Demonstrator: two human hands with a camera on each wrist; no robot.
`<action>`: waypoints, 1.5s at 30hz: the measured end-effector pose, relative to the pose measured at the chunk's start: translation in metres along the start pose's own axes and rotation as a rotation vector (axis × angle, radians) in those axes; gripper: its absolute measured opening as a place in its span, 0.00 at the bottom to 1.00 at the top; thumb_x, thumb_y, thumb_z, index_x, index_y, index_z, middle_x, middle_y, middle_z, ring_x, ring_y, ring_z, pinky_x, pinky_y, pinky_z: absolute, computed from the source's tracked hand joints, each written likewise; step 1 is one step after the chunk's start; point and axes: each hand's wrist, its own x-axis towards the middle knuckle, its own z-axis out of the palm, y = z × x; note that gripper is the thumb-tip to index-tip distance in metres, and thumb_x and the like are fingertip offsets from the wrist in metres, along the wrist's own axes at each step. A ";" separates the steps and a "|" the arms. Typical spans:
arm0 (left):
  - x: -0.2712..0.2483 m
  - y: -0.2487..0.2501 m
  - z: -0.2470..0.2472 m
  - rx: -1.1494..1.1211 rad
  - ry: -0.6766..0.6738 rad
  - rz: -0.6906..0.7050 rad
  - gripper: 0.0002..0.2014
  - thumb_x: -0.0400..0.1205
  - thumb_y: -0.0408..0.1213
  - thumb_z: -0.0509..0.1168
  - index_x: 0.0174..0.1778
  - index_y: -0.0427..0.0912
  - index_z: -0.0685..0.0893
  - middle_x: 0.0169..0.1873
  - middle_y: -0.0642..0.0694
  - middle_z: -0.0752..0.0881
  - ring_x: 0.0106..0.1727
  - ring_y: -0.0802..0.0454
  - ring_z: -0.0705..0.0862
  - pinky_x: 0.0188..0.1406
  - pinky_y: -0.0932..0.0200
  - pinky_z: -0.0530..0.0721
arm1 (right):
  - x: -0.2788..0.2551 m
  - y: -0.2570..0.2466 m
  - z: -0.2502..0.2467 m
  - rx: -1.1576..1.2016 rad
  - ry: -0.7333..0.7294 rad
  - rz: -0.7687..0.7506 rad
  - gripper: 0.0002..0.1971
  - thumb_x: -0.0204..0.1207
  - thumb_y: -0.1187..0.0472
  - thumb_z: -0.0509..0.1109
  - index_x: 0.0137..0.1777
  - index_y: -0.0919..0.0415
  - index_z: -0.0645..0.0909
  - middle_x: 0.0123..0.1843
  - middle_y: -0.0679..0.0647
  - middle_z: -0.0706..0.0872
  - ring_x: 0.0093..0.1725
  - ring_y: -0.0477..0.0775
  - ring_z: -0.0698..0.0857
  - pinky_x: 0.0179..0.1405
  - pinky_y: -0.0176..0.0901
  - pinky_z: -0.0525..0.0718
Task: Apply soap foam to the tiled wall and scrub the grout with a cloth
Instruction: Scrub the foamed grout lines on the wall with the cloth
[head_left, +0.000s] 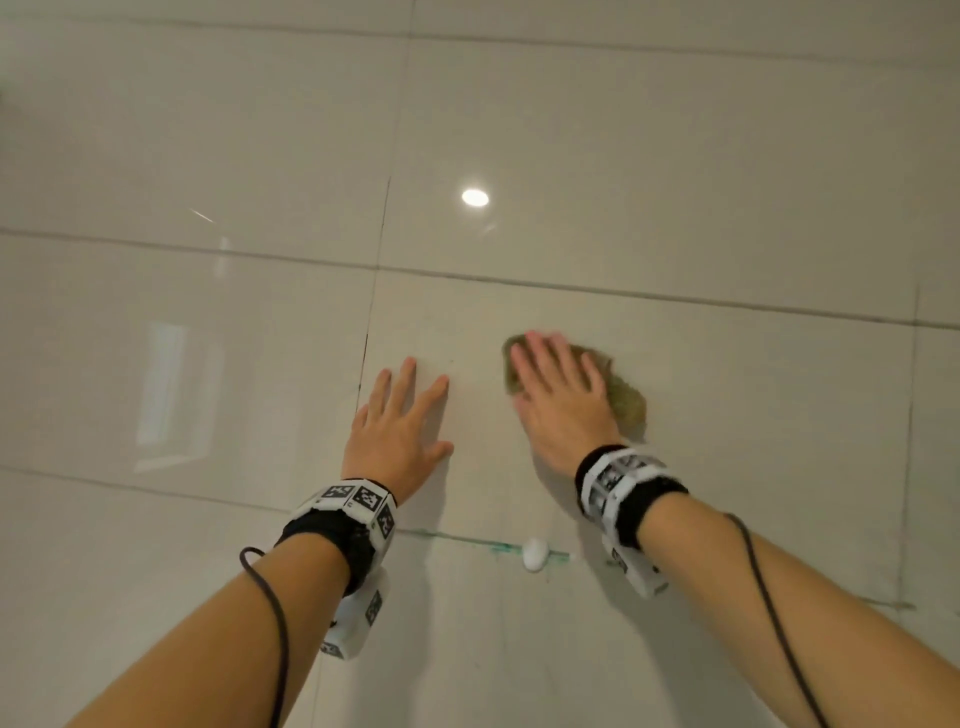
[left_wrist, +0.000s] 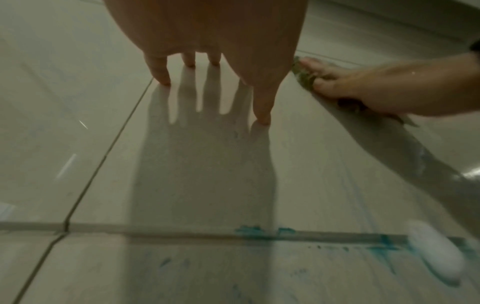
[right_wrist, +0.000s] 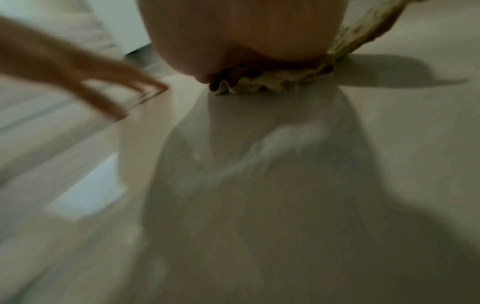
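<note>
My right hand (head_left: 558, 387) presses flat, fingers straight, on a crumpled olive-green cloth (head_left: 626, 397) against the glossy cream tiled wall (head_left: 727, 182). The cloth (right_wrist: 285, 82) bunches out from under the palm in the right wrist view and shows beside the fingers (left_wrist: 324, 82) in the left wrist view. My left hand (head_left: 402, 426) lies spread and flat on the tile to the left, holding nothing; its fingertips (left_wrist: 162, 78) touch the wall. A white blob of soap foam (head_left: 535, 553) clings to the horizontal grout line (head_left: 441, 536) below both hands, amid teal stains (left_wrist: 259, 231).
A vertical grout line (head_left: 371, 332) runs just left of my left hand, and another horizontal one (head_left: 675, 297) passes above the hands. A ceiling light's reflection (head_left: 475, 197) glares on the upper tile. A faint foam smear (right_wrist: 280, 139) marks the tile below the cloth.
</note>
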 end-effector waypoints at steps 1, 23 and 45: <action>-0.002 -0.001 0.000 0.002 0.008 -0.019 0.42 0.81 0.59 0.66 0.86 0.65 0.47 0.87 0.48 0.35 0.88 0.43 0.39 0.85 0.40 0.57 | -0.016 -0.011 0.009 -0.019 -0.018 -0.082 0.30 0.84 0.47 0.46 0.86 0.50 0.56 0.88 0.50 0.56 0.86 0.57 0.56 0.81 0.60 0.52; -0.048 -0.115 -0.023 -0.110 -0.069 -0.261 0.49 0.77 0.48 0.72 0.87 0.43 0.49 0.88 0.47 0.43 0.88 0.48 0.47 0.83 0.44 0.64 | 0.105 -0.127 -0.019 0.037 0.009 -0.194 0.29 0.88 0.48 0.46 0.87 0.49 0.46 0.89 0.47 0.44 0.87 0.51 0.42 0.82 0.55 0.39; -0.059 -0.113 -0.028 -0.185 -0.128 -0.225 0.45 0.76 0.32 0.67 0.88 0.45 0.51 0.88 0.49 0.41 0.88 0.49 0.46 0.84 0.49 0.58 | 0.059 -0.149 0.000 -0.025 -0.108 -0.354 0.29 0.86 0.48 0.45 0.87 0.48 0.49 0.88 0.46 0.47 0.87 0.51 0.46 0.83 0.54 0.41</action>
